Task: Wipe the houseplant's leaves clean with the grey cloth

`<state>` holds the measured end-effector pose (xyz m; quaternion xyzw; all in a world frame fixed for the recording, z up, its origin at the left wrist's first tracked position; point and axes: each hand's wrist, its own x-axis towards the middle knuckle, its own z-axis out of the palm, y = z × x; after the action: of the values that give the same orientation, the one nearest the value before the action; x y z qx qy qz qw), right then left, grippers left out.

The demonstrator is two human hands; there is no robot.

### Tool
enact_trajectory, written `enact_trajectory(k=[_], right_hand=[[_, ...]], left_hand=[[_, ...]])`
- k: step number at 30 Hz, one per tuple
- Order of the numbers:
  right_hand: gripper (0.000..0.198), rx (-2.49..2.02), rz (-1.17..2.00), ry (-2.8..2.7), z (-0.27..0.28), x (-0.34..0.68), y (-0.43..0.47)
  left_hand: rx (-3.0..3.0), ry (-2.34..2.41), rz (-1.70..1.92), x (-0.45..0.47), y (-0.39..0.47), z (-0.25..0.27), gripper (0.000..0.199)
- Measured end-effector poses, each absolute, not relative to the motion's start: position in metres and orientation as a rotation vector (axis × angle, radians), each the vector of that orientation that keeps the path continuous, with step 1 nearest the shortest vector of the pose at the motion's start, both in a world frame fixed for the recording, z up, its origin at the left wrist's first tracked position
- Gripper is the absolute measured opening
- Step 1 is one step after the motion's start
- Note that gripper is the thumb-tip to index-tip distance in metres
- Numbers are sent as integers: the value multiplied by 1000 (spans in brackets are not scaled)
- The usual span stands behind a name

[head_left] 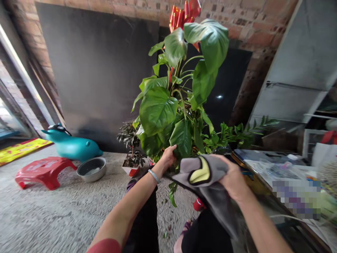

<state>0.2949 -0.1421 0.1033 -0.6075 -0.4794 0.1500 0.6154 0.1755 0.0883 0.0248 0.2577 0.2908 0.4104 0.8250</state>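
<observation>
A tall potted plant (159, 109) with broad glossy green leaves stands in front of me, a red shiny bow (183, 15) at its top. Beside the edge of a low, drooping leaf (182, 137) is my left hand (168, 158), thumb raised and fingers curled; what they close on is hidden. A silver bangle (154, 176) circles that wrist. My right hand (231, 175) grips a grey cloth (196, 168) with a dark border and a yellow patch. The cloth hangs down over my right leg, and its left end reaches toward my left hand.
On the concrete floor at left are a red plastic stool (46, 170), a metal bowl (92, 169) and a teal inflatable animal (75, 144). A smaller potted plant (131, 160) stands left of the large one. At right, a cluttered table (263, 175) stands close to my right arm.
</observation>
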Motion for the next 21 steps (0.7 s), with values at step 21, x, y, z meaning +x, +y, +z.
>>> enact_trajectory(k=[21], right_hand=[[61,-1145,99,-649,126,320,-119]], left_hand=[[610,914,1008,128,117,-3,47]])
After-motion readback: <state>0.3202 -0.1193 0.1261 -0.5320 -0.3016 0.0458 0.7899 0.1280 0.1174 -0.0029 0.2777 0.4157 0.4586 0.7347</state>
